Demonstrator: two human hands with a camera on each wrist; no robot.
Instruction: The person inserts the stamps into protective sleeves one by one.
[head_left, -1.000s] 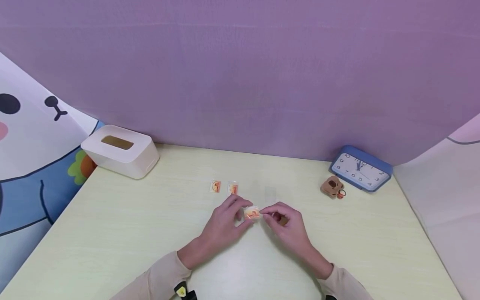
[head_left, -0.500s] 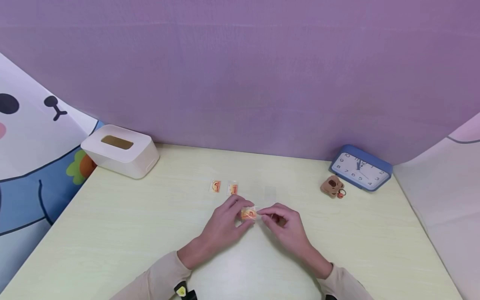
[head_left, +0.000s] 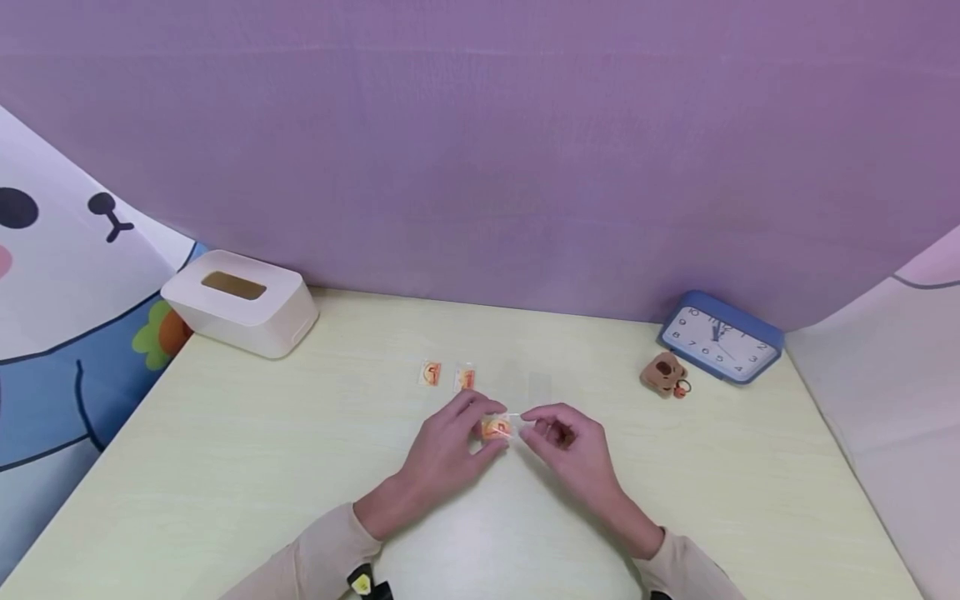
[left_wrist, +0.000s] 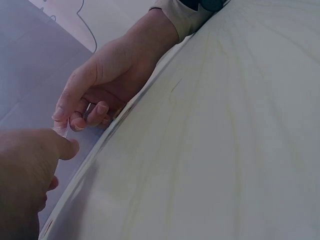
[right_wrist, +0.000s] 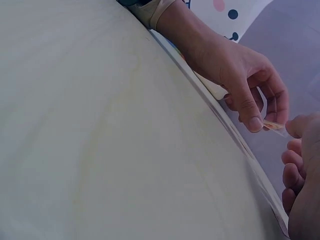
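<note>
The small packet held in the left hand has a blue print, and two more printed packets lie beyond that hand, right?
Not blue: the head view shows an orange print on the small packet held in the left hand; two more printed packets lie beyond that hand.

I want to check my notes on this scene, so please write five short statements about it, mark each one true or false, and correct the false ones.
1. The left-hand grip holds a small orange-printed packet. True.
2. Nothing printed lies beyond that grip. False: two more packets lie there.
3. The brown bear figure is on the near side of the blue clock. True.
4. The white box is to the right of the clock. False: the white box is at the left.
5. The box has an opening in its top. True.
</note>
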